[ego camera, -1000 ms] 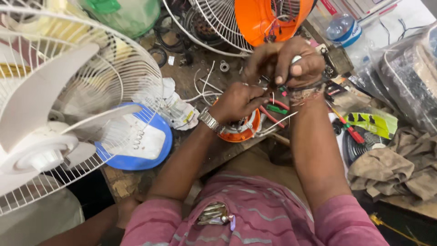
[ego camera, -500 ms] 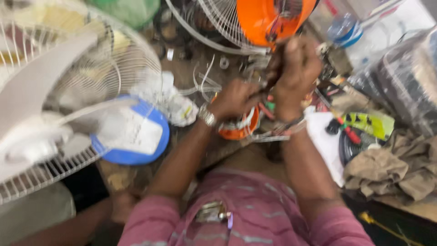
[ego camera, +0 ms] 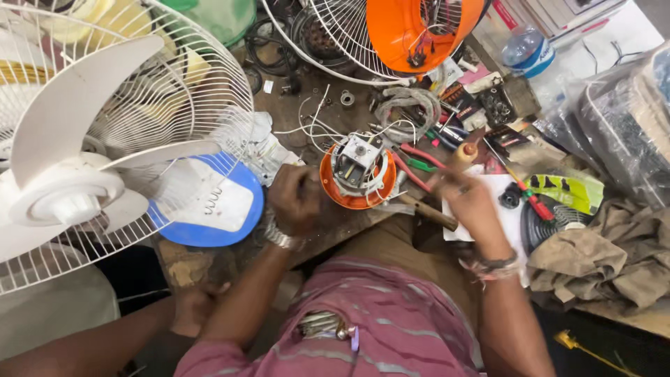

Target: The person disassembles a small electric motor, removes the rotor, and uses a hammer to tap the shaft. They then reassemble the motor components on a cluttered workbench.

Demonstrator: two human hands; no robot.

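Observation:
An orange fan motor housing point(ego camera: 356, 183) with a bare motor and white wires sits on the workbench in front of me. My left hand point(ego camera: 296, 200), with a metal wristwatch, is curled shut against the housing's left rim and appears to hold it. My right hand point(ego camera: 469, 202) lies to the right of the housing over a white sheet point(ego camera: 508, 218). Its fingers are closed around a wooden-handled tool point(ego camera: 466, 151) that points up and away. A second wooden handle point(ego camera: 431, 211) lies between the housing and my right hand.
A white pedestal fan point(ego camera: 84, 174) with a blue-and-white base point(ego camera: 209, 204) fills the left. An orange fan with its wire guard point(ego camera: 405, 31) lies at the back. Pliers, screwdrivers, wire coils, a rag point(ego camera: 607, 262) and a plastic bag crowd the right. Another person's arm point(ego camera: 105, 342) reaches in at lower left.
My hands were together above the motor housing among its wires. They have parted: the left dropped to the housing's left rim, the right moved right and down, uncovering the motor.

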